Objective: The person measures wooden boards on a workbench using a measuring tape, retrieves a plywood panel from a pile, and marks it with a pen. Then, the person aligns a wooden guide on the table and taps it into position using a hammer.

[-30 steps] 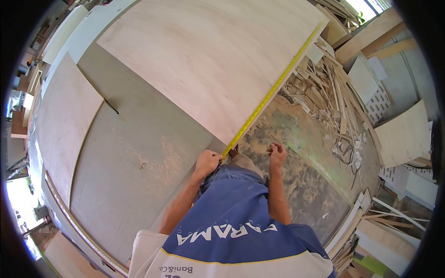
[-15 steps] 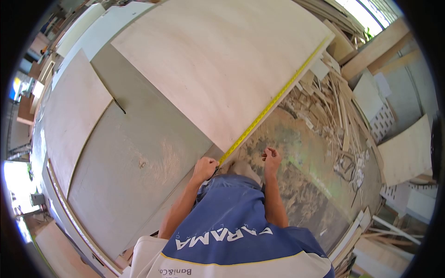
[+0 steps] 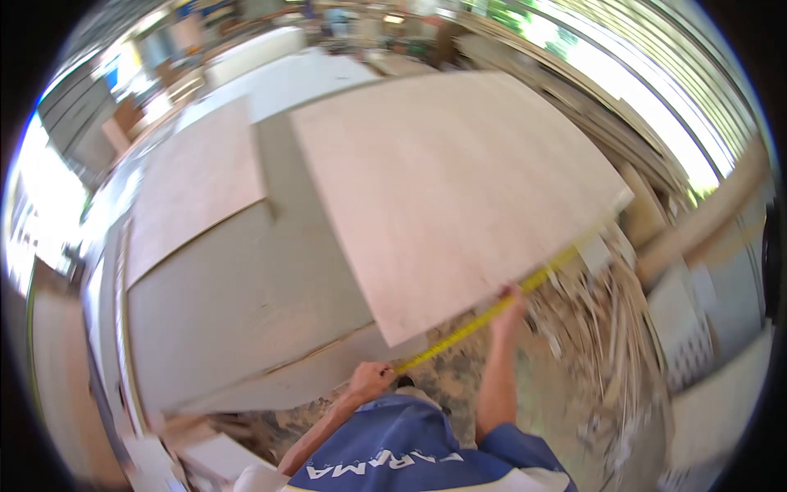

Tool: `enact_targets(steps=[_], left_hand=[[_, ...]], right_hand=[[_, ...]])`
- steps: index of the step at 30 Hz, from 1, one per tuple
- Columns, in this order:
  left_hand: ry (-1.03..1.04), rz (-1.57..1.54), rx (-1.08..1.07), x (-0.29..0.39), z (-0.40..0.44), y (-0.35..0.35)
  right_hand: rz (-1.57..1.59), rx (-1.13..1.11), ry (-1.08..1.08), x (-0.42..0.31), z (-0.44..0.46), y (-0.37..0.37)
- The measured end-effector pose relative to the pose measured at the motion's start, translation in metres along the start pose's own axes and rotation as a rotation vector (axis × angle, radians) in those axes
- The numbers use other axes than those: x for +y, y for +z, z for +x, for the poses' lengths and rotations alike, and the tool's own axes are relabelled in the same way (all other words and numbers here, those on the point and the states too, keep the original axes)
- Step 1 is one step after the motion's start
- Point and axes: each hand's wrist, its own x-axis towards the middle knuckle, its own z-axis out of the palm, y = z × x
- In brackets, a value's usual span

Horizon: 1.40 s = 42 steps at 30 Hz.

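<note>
Right hand (image 3: 510, 305): shifted from open air to the yellow tape measure (image 3: 459, 334), touching it, grip blurred. Left hand (image 3: 371, 380): clenched at its near end. Tape measure: partly off the plywood sheet (image 3: 459, 205); uneven tension could dislodge its far end.

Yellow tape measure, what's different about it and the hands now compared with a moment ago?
The right hand, free before, has moved forward to the yellow tape; blur hides its exact grip. The tape's near stretch has shifted off the large pale panel, outward past its edge. The view has tilted up. The left hand stays at the tape's near end.
</note>
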Motion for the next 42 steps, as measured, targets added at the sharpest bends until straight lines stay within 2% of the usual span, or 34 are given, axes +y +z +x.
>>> enact_targets(steps=[1, 2, 3, 4, 6, 8, 12, 14, 16, 21, 23, 25, 26, 28, 29, 32, 34, 36, 38, 39, 40, 41, 42], left_hand=[[-0.036, 0.003, -0.018, 0.008, -0.006, -0.002], [-0.071, -0.004, -0.04, 0.013, -0.01, -0.006], [-0.125, -0.033, 0.044, 0.012, -0.013, -0.001], [-0.091, -0.044, 0.038, 0.008, -0.016, 0.007], [-0.088, -0.076, 0.081, 0.002, -0.024, 0.01], [-0.137, -0.114, -0.053, -0.001, -0.034, 0.008], [-0.144, -0.13, 0.019, -0.024, -0.049, 0.017], [-0.139, -0.167, 0.05, -0.031, -0.061, 0.021], [-0.127, -0.217, 0.097, -0.033, -0.076, 0.011], [-0.088, -0.437, 0.262, -0.071, -0.109, 0.007], [-0.201, -0.563, 0.356, -0.069, -0.141, -0.019], [-0.262, -0.556, 0.397, -0.097, -0.17, -0.019], [-0.321, -0.55, 0.424, -0.108, -0.189, -0.025], [-0.367, -0.516, 0.437, -0.128, -0.23, -0.036], [-0.421, -0.585, 0.489, -0.14, -0.248, -0.038], [-0.555, -0.686, 0.568, -0.19, -0.3, -0.033], [-0.533, -0.7, 0.789, -0.225, -0.331, -0.022], [-0.575, -0.723, 0.867, -0.247, -0.361, -0.016], [-0.743, -0.983, 1.139, -0.263, -0.388, -0.023], [-0.751, -0.986, 1.139, -0.281, -0.402, -0.023], [-0.715, -1.229, 1.188, -0.3, -0.414, -0.021], [-0.671, -1.478, 1.222, -0.314, -0.42, -0.015], [-0.677, -1.49, 1.208, -0.313, -0.422, -0.024]], right_hand=[[0.001, -0.028, -0.023, -0.007, 0.015, -0.007], [0.103, -0.045, 0.026, -0.042, -0.01, 0.023], [0.25, -0.224, 0.113, -0.059, -0.013, 0.019], [0.144, -0.171, 0.015, -0.055, 0.006, 0.007], [0.12, -0.174, -0.003, -0.055, 0.006, -0.006], [-0.028, -0.134, 0.001, -0.055, -0.017, 0.002], [-0.171, -0.288, 0.073, -0.03, -0.082, 0.018], [-0.276, -0.488, 0.134, -0.013, -0.118, 0.021], [-0.463, -0.58, 0.197, 0.0, -0.173, 0.042], [-0.766, -1.173, 0.353, 0.069, -0.284, 0.063], [-0.801, -1.27, 0.4, 0.097, -0.324, 0.066], [-0.741, -1.303, 0.603, 0.128, -0.357, 0.064], [-0.734, -1.321, 0.613, 0.142, -0.368, 0.064], [-1.037, -1.55, 0.6, 0.169, -0.385, 0.071], [-1.138, -1.756, 0.577, 0.171, -0.404, 0.083], [-1.005, -1.779, 0.632, 0.203, -0.459, 0.081], [-1.125, -1.761, 0.666, 0.222, -0.49, 0.085], [-1.249, -1.739, 0.699, 0.238, -0.511, 0.084], [-1.111, -1.76, 0.604, 0.258, -0.527, 0.088], [-1.093, -1.726, 0.676, 0.253, -0.537, 0.101], [-1.106, -1.717, 0.686, 0.259, -0.54, 0.108], [-1.131, -1.701, 0.596, 0.263, -0.54, 0.113], [-1.152, -1.685, 0.501, 0.266, -0.54, 0.12]])
